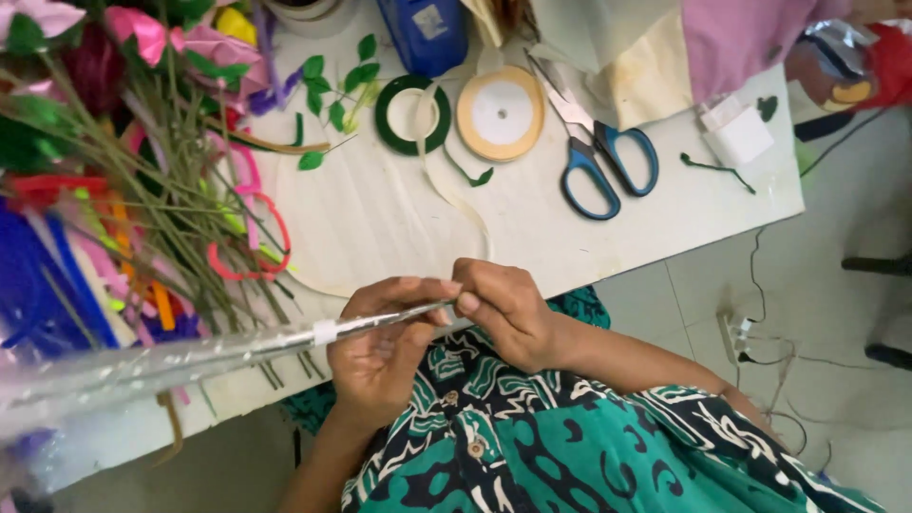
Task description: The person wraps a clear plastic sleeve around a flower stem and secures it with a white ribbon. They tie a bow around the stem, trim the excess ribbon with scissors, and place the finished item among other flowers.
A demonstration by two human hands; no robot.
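Note:
My left hand [385,347] and my right hand [503,309] meet at the near edge of the white table [589,237]. Both pinch the end of a long silvery wrapped stick [247,347] that runs off to the left, with a small white tape band around it. My right hand's fingertips press the stick's tip against my left thumb. A cream ribbon strip [465,204] curls from the table toward my hands.
Blue-handled scissors [598,157], a cream ribbon spool [501,112] and a green tape roll [410,114] lie beyond my hands. Paper flowers with green stems [161,161] and coloured pipe cleaners [57,275] crowd the left. A white charger [736,133], cables on the floor [760,332].

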